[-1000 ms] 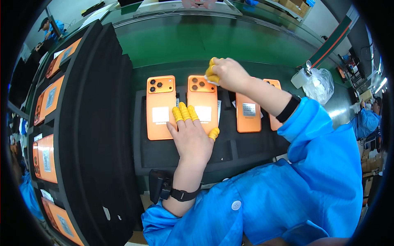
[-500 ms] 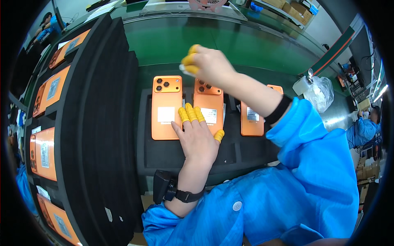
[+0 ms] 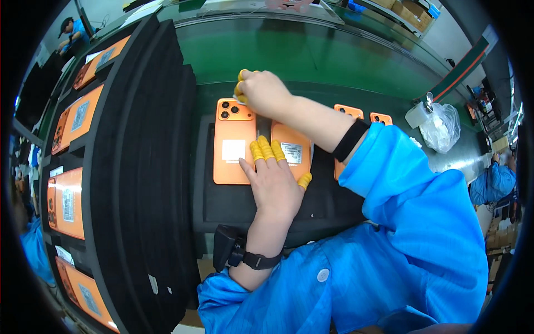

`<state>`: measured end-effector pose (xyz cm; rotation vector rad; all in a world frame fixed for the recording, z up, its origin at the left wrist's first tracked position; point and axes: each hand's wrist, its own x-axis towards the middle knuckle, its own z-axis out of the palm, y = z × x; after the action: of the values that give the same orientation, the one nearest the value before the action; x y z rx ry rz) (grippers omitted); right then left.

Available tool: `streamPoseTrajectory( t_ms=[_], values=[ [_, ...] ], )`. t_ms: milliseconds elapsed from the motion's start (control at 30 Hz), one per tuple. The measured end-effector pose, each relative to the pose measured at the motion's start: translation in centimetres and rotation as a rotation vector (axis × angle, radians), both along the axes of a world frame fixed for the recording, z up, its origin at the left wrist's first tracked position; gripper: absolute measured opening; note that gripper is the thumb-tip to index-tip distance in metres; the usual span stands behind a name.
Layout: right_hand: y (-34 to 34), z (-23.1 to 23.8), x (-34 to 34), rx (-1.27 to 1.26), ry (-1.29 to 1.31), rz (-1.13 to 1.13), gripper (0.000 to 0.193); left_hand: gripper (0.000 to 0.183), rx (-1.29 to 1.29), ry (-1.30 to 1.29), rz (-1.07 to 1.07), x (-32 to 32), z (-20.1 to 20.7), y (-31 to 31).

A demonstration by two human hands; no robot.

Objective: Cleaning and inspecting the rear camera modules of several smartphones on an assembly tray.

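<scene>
Several orange smartphones lie back up in a black foam tray (image 3: 250, 214). My left hand (image 3: 275, 181) is spread flat, yellow finger cots on most fingers. Its bare little finger touches the left phone (image 3: 234, 170) beside a blank white label (image 3: 233, 150); the other fingertips rest between that phone and the second phone (image 3: 289, 136), the thumb at the second one's lower right corner. Over the left phone's camera corner, my right hand (image 3: 261, 93) is closed on a small white piece, mostly hidden by the fingers. My right forearm partly covers the third phone (image 3: 347, 109); a fourth phone (image 3: 381, 118) lies beyond.
To my left rises a tall stack of black foam trays (image 3: 139, 167), its top one holding more orange phones (image 3: 68, 203). A metal-topped dispenser bottle (image 3: 418, 114) and a clear plastic bag (image 3: 442, 131) stand at the right on the green bench (image 3: 250, 53). Other people in blue sit farther off.
My right hand has moved down and left toward the left phone's camera corner, the forearm swinging lower. My left hand stays on the phones. The whole view has shifted slightly.
</scene>
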<state>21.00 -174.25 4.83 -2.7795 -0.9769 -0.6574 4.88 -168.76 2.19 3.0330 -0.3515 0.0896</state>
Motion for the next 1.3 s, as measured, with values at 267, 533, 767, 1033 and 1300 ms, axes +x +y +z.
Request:
streamPoseTrajectory(
  t_ms=[267,533,767,1033,1300],
  values=[
    [-14.1,5.6,-5.8,0.157,0.037,-0.269,0.015,0.075,0.011,-0.039,0.023,-0.2,0.1,-0.3],
    [-31.4,0.3,-15.1,0.353,0.062,-0.82,0.015,0.064,-0.051,-0.286,-0.013,-0.2,-0.9,-0.5],
    [-35.3,-3.8,-17.5,0.337,0.08,-0.943,0.015,0.066,0.014,-0.215,-0.182,-1.5,0.6,-4.7],
    [-34.6,-5.3,-16.9,0.28,0.142,-0.876,0.017,0.059,-0.075,-0.123,-0.34,-1.2,0.8,-10.1],
    [-33.7,-4.4,-18.2,0.466,-0.036,-0.754,0.029,0.061,0.063,-0.251,-0.32,-1.9,-0.6,-11.1]
  ],
)
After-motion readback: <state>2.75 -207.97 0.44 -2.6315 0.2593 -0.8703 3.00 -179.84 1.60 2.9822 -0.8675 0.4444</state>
